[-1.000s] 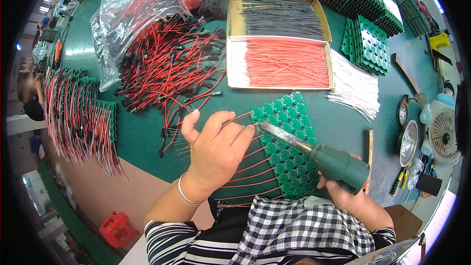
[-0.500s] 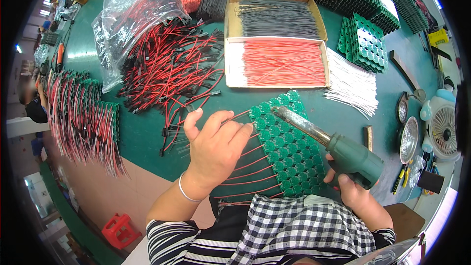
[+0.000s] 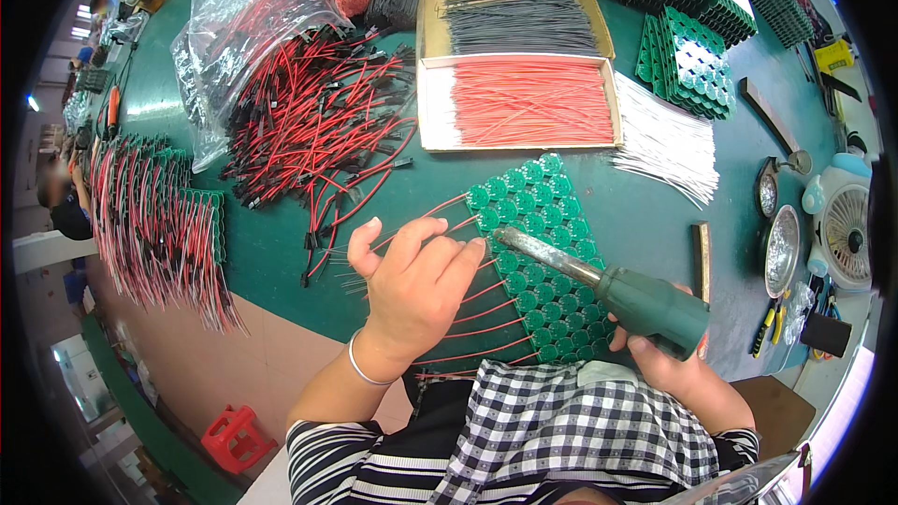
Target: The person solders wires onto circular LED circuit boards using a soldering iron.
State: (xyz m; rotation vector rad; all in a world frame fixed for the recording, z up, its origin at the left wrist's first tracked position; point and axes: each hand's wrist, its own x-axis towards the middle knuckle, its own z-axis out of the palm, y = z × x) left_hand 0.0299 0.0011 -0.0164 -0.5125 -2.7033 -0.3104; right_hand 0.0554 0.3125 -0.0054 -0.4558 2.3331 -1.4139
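My left hand (image 3: 412,285) is closed, with thumb and fingertips pinched on a thin wire at the left edge of a green circuit board panel (image 3: 557,266). Pale wire ends stick out past the left side of that hand. My right hand (image 3: 659,360) grips a green soldering gun (image 3: 650,309), whose metal barrel points left over the panel. Its tip is just right of my left fingertips. The panel is made of many small round boards, and red wires (image 3: 482,327) run leftward from its left edge. Part of the panel lies under the barrel.
Boxes of red wires (image 3: 533,103) and black wires (image 3: 524,23) stand beyond the panel, with loose white wires (image 3: 664,140) alongside. A heap of red-black connector leads (image 3: 309,122) lies left, near wired panels (image 3: 159,224). Bare panels (image 3: 687,65), a metal bowl (image 3: 780,251) and a fan (image 3: 842,234) are right.
The soldering gun's tip and my left fingertips have moved down the panel's left edge. Another red wire now shows at the edge above my fingers. The whole view has shifted slightly.
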